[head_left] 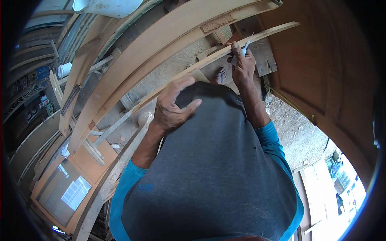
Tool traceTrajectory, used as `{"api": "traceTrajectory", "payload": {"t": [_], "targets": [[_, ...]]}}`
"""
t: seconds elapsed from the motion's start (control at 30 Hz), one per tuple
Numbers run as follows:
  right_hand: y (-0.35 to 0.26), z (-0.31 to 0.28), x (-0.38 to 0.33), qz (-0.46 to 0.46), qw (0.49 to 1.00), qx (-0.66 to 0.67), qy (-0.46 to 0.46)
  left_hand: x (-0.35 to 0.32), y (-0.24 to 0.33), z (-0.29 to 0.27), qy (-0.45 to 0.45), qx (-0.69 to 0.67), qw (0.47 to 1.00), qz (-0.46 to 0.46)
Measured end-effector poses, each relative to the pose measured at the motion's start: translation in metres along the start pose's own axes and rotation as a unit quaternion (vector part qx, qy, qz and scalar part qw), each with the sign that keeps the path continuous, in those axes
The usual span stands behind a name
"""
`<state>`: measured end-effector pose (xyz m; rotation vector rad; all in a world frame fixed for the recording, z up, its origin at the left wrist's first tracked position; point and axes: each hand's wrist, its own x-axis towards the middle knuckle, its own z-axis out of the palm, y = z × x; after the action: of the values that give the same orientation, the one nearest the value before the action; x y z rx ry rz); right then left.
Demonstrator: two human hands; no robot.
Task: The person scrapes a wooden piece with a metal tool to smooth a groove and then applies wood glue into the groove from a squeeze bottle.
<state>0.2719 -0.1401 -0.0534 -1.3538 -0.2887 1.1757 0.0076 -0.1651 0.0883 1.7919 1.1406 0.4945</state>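
Daylight glare lower right; dim left edge; strong fisheye bending, dark rim.

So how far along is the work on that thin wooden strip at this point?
Done: the thin wooden strip is already cut long and narrow and held up off the workshop floor. In hand: the left hand steadies its near part, while the right hand presses a small white tool against it further along. Left: I cannot tell whether the strip's surface has been worked on yet; the end beyond the right hand looks untouched.
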Motion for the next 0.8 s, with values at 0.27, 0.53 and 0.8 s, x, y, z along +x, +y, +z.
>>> {"api": "traceTrajectory", "payload": {"t": [0.27, 0.53, 0.8], "targets": [[0.003, 0.023, 0.003, -0.027, 0.996, -0.023, 0.082, 0.037, -0.092, -0.025, 0.033, 0.184, 0.98, 0.062], [0.014, 0.045, 0.0, -0.037, 0.99, -0.012, 0.133, 0.047, -0.104, -0.037, 0.026, 0.19, 0.968, 0.161], [0.017, 0.067, 0.009, -0.063, 0.981, -0.034, 0.179, 0.071, -0.093, -0.051, 0.015, 0.308, 0.932, 0.192]]}}
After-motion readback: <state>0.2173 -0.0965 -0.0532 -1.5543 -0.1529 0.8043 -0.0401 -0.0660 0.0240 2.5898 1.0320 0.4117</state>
